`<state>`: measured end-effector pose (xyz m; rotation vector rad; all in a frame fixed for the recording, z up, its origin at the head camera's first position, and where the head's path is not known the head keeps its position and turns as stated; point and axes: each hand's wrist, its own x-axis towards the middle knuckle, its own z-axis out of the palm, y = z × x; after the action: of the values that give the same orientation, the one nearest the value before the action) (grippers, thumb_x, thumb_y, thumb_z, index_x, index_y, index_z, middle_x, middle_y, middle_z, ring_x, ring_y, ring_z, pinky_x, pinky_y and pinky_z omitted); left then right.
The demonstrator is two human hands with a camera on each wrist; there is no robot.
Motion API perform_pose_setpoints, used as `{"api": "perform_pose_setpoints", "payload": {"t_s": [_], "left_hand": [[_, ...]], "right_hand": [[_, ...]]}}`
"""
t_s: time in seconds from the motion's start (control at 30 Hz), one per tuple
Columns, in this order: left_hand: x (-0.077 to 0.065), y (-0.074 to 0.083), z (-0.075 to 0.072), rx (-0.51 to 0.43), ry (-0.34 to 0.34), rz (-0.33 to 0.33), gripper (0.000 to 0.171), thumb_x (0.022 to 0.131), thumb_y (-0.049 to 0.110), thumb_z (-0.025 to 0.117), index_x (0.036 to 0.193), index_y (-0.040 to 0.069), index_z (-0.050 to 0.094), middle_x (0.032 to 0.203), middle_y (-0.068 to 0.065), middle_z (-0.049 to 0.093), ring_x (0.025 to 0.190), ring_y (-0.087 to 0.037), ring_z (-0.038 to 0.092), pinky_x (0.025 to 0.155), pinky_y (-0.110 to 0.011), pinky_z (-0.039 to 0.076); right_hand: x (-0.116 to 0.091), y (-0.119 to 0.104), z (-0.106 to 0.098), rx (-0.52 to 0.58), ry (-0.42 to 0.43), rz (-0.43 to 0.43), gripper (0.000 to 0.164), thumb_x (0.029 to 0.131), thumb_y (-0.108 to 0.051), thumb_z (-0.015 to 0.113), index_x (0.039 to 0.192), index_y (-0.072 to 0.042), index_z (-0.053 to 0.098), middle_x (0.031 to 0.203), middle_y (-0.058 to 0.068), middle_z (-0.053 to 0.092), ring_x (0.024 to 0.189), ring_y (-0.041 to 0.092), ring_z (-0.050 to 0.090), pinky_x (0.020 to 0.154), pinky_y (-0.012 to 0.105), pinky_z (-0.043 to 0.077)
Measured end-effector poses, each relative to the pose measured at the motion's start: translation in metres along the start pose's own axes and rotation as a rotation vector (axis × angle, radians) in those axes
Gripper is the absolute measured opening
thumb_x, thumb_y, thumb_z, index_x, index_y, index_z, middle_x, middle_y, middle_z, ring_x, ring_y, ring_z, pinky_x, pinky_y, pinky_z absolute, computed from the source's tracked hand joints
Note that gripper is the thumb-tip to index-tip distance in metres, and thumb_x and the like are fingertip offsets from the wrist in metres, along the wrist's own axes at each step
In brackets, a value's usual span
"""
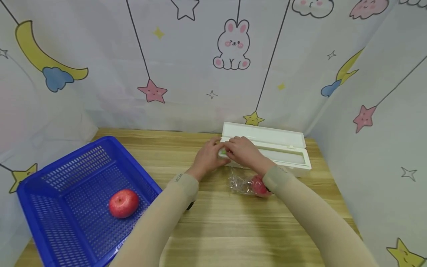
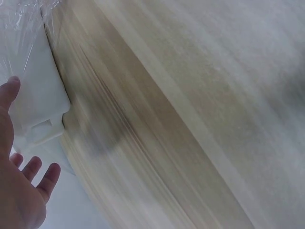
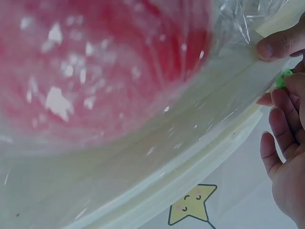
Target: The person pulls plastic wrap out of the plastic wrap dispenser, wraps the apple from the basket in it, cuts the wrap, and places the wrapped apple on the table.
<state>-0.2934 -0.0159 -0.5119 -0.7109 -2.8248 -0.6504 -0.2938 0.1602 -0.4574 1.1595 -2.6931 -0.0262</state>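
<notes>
The left hand [image 1: 209,155] holds the left end of the white box [image 1: 290,168], its thumb against the near wall and the other fingers spread loosely beyond the end, while the right hand [image 1: 245,151] pinches a small bright green piece [image 3: 284,77] at that same end. From this grip the box's long, straight edges run off to the right; its smooth, hard lid [image 1: 263,134], a flat rectangle, stands raised directly behind the fingers, leaving only a narrow strip before the fabric wall [image 1: 190,107], soft and faintly creased, printed with stars and a rabbit. Toward the person, just below the right wrist, glossy crinkled clear plastic [image 1: 238,183] surrounds a round red fruit [image 1: 258,185], crowding the near side of the box. Left of the grip, a stretch of wood-grained tabletop [image 1: 156,148] gives room sideways as far as the blue basket [image 1: 110,141], whose rigid, slotted plastic walls slope under a rounded rim and hold a smooth red apple [image 1: 123,203]; the tabletop also reaches nearer the person, between the two pale sleeves [image 1: 300,200]
</notes>
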Motion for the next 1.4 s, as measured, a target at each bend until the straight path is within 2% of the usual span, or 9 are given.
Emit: {"api": "perform_pose_setpoints", "payload": {"t_s": [0.1,0.27,0.4,0.53,0.93,1.27,1.4], "left_hand": [[0.000,0.002,-0.001,0.009,-0.012,-0.004,0.060,0.076,0.054,0.073,0.126,0.027,0.052,0.140,-0.006,0.034,0.119,-0.022,0.042,0.085,-0.040,0.044],[-0.001,0.003,-0.002,0.025,-0.025,-0.011,0.063,0.076,0.055,0.072,0.128,0.027,0.051,0.141,-0.006,0.033,0.119,-0.023,0.041,0.087,-0.040,0.043],[-0.001,0.003,-0.003,0.039,-0.034,-0.012,0.064,0.077,0.056,0.071,0.130,0.028,0.049,0.141,-0.006,0.032,0.120,-0.022,0.040,0.086,-0.040,0.043],[0.000,0.005,-0.003,0.042,-0.042,-0.011,0.065,0.077,0.055,0.071,0.131,0.027,0.048,0.142,-0.006,0.031,0.119,-0.022,0.041,0.085,-0.040,0.044],[-0.001,0.007,-0.005,0.021,-0.060,-0.031,0.068,0.077,0.053,0.072,0.134,0.027,0.046,0.145,-0.005,0.026,0.125,-0.026,0.037,0.089,-0.046,0.041],[-0.001,0.003,-0.003,0.036,-0.036,-0.013,0.068,0.077,0.054,0.072,0.134,0.028,0.045,0.145,-0.005,0.027,0.124,-0.027,0.037,0.088,-0.046,0.042],[-0.001,0.004,0.000,0.046,-0.038,-0.001,0.068,0.077,0.057,0.070,0.134,0.028,0.045,0.145,-0.005,0.027,0.124,-0.027,0.037,0.089,-0.045,0.042]], "right_hand": [[-0.001,0.002,0.000,-0.029,-0.032,0.005,0.014,0.089,-0.022,0.062,0.102,-0.018,0.058,0.083,-0.008,0.051,0.079,0.013,0.049,0.070,0.033,0.041],[-0.004,0.004,-0.002,-0.026,-0.068,0.017,0.020,0.090,-0.023,0.061,0.109,-0.017,0.057,0.085,-0.006,0.052,0.081,0.014,0.050,0.074,0.034,0.041],[-0.009,0.007,-0.005,-0.026,-0.062,0.007,0.010,0.089,-0.022,0.061,0.097,-0.016,0.059,0.084,-0.005,0.053,0.080,0.015,0.050,0.073,0.035,0.041],[-0.021,0.016,-0.006,-0.035,-0.048,0.006,0.006,0.089,-0.021,0.062,0.086,-0.017,0.058,0.082,-0.005,0.052,0.078,0.015,0.051,0.069,0.034,0.041],[-0.051,0.036,-0.012,-0.039,-0.093,0.015,0.005,0.092,-0.018,0.057,0.086,-0.017,0.056,0.082,-0.005,0.052,0.080,0.015,0.051,0.071,0.034,0.041],[-0.096,0.058,-0.022,-0.048,-0.134,0.062,0.007,0.092,-0.020,0.061,0.089,-0.016,0.055,0.084,-0.004,0.052,0.081,0.017,0.051,0.072,0.037,0.041],[-0.107,0.062,-0.024,-0.054,-0.134,0.061,0.008,0.093,-0.019,0.060,0.089,-0.014,0.055,0.085,-0.003,0.051,0.082,0.018,0.051,0.072,0.037,0.041]]}}
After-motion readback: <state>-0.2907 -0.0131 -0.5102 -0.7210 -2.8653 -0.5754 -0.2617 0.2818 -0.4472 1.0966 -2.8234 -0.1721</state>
